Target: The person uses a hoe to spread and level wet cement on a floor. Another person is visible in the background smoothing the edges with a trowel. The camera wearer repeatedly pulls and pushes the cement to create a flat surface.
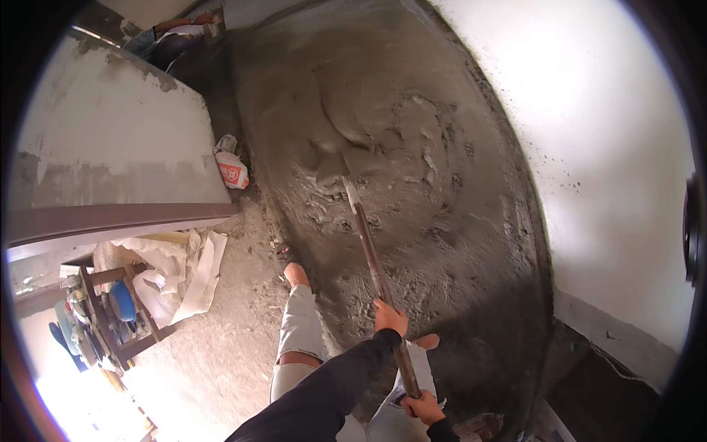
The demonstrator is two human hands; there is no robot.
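With both hands I hold a long-handled shovel (374, 254), which slants forward and a little left from my body. My left hand (391, 319) is wrapped round the middle of the wooden handle. Lower down, my right hand (423, 408) closes round the handle near its end. The grey-coated blade (333, 169) rests in wet cement (412, 140); how deep it sits I cannot tell. Around the blade the cement is lumpy and ridged, while farther off it looks smoother.
A white wall (611, 147) bounds the right side. At left stand a partly plastered wall (125, 132), a red-and-white bag (232, 169), crumpled sheets (193, 280) and a wooden rack (121, 313) with a blue bowl. Another person's arm (177, 28) shows at upper left. My left foot (296, 275) is beside the cement edge.
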